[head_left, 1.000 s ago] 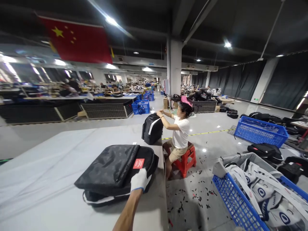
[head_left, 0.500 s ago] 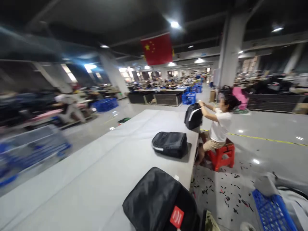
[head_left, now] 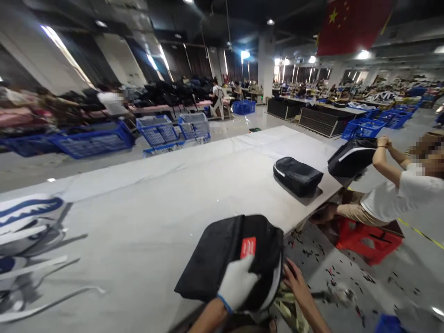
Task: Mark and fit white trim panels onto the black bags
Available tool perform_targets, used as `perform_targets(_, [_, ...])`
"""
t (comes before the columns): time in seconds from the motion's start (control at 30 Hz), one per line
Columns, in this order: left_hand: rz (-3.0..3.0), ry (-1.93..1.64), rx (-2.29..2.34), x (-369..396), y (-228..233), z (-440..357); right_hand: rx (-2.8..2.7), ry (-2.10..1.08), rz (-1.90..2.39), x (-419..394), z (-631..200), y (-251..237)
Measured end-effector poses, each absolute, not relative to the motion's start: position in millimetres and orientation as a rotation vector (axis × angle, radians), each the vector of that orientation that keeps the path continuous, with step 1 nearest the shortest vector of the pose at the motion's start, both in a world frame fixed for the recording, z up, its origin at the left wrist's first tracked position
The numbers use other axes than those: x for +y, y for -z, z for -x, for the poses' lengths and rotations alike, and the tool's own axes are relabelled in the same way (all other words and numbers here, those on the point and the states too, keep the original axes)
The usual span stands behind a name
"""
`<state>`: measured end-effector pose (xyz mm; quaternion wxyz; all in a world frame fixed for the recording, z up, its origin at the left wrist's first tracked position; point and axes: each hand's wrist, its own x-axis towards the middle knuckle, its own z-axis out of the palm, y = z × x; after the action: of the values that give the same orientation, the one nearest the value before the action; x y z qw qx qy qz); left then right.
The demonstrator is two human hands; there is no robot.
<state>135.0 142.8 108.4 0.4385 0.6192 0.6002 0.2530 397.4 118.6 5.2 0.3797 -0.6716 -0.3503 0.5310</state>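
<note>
The head camera looks down and forward over a long grey tabletop (head_left: 145,194) in a large workshop. At its near edge lies a black backpack (head_left: 222,254), flat, with a red label (head_left: 248,247) on its upper face, and its right side reaches the tabletop's edge.

The left hand (head_left: 237,283) wears a white glove with a blue cuff. It lies palm down on the near right part of the black backpack, just below the red label, with its fingers spread flat on the fabric rather than closed around anything. The right hand (head_left: 298,286) is bare and sits just beside the backpack's right edge, off the tabletop. Its fingers are open and point toward the bag's side; whether they touch it cannot be told. Below the two hands a strip of patterned fabric (head_left: 289,314) shows at the bottom of the picture.

Farther along the tabletop, well apart from the first, a second black backpack (head_left: 297,175) lies flat near the right edge. Beyond it a seated person in a white shirt (head_left: 391,196) sits on a red stool (head_left: 367,238) beside the tabletop and holds a third black backpack (head_left: 350,157) upright at its corner with both arms raised. On the far left of the tabletop lies a white printed cloth with blue shapes (head_left: 24,231).

Blue plastic crates (head_left: 90,141) stand on the floor behind the tabletop, and a red flag (head_left: 350,23) hangs from the ceiling at upper right. Small dark scraps litter the floor (head_left: 347,277) by the stool.
</note>
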Motion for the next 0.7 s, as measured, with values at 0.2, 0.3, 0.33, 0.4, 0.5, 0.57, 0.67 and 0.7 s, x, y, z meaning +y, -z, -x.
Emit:
perform_targets(0.2, [-1.239,-1.024,1.456,177,-181,-85,-1.138,-1.428,1.251,159,-315,-98])
perform_targets(0.3, [-1.071,-1.163,1.525,186,-166,-62,-1.268,-1.348,1.238,172,-288,-117])
perform_targets(0.33, [-1.036,-1.206,1.547,187,-160,-57,-1.289,-1.345,1.246,174,-281,-121])
perform_targets(0.4, [-0.980,-1.273,1.559,189,-149,-51,-1.318,-1.357,1.249,176,-269,-124])
perform_targets(0.5, [-0.919,-1.332,1.550,195,-143,-52,-1.401,-1.292,1.260,182,-260,-123])
perform_targets(0.57, [-0.912,-1.327,1.551,202,-143,-55,-1.432,-1.219,1.285,188,-258,-118])
perform_targets(0.67, [-0.925,-1.312,1.544,213,-144,-57,-1.428,-1.187,1.278,192,-258,-96])
perform_targets(0.7, [-0.927,-1.313,1.536,217,-144,-56,-1.428,-1.180,1.259,191,-258,-84])
